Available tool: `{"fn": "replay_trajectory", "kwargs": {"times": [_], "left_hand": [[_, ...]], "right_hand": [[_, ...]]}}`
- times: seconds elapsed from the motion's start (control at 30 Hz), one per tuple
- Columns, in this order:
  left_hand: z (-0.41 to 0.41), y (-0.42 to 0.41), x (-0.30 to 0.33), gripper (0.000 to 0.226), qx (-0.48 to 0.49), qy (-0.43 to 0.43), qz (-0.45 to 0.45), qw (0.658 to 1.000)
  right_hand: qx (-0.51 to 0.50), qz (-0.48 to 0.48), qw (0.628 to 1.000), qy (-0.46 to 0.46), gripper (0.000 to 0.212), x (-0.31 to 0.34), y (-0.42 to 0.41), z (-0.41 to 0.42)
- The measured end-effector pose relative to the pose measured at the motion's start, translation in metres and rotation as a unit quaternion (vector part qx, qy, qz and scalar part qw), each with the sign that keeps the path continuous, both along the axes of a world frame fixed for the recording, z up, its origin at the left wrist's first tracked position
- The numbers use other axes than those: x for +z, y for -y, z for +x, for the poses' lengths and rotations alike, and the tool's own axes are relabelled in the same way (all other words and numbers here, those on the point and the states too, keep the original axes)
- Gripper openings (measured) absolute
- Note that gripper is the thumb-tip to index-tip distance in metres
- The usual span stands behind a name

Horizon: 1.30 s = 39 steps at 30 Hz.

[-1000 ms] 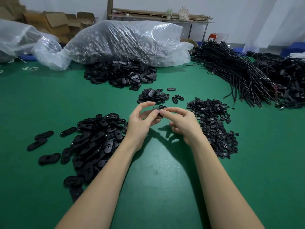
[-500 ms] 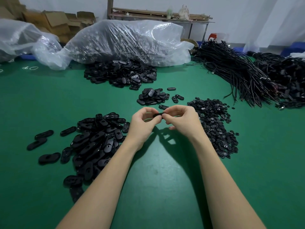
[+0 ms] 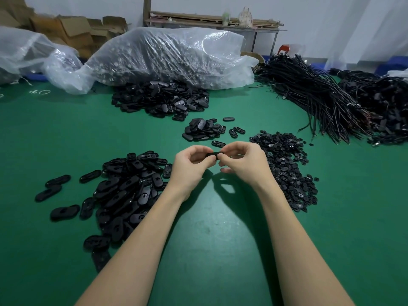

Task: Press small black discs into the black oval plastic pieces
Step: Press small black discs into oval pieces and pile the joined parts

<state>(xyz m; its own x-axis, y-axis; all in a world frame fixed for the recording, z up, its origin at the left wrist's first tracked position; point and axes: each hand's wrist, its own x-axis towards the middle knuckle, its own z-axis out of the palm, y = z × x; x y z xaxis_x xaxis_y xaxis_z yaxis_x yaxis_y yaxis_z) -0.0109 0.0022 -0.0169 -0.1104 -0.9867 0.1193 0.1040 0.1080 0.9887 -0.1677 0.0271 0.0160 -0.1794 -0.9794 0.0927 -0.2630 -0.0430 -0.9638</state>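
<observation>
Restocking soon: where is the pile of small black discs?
In the head view, the disc pile lies on the green table, right of centre, just beyond the right hand and before the cable bundle.

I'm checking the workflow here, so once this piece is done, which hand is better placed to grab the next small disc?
Probably the right hand: the pile of small discs lies right beside it on the green table. The left hand sits nearer the pile of oval pieces. Both now pinch one oval piece.

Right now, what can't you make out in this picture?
Head view only:
- Whether a disc is seated in the oval piece: fingers of the left hand and right hand cover it.
- Contents of the plastic bag: blurred by film.
- Cable bundle: cut off by the right edge.
</observation>
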Motion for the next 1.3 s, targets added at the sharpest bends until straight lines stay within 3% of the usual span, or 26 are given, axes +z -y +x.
{"fn": "replay_trajectory", "kwargs": {"times": [1.17,1.3], "left_hand": [[-0.009,-0.004,0.001,0.016,0.06,0.105,-0.038,0.992],[0.008,-0.003,0.009,0.023,-0.083,0.04,0.013,0.996]], "right_hand": [[-0.009,-0.004,0.998,-0.069,0.014,-0.011,0.002,0.005],[0.023,0.006,0.999,0.038,0.009,-0.011,0.003,-0.007]]}}
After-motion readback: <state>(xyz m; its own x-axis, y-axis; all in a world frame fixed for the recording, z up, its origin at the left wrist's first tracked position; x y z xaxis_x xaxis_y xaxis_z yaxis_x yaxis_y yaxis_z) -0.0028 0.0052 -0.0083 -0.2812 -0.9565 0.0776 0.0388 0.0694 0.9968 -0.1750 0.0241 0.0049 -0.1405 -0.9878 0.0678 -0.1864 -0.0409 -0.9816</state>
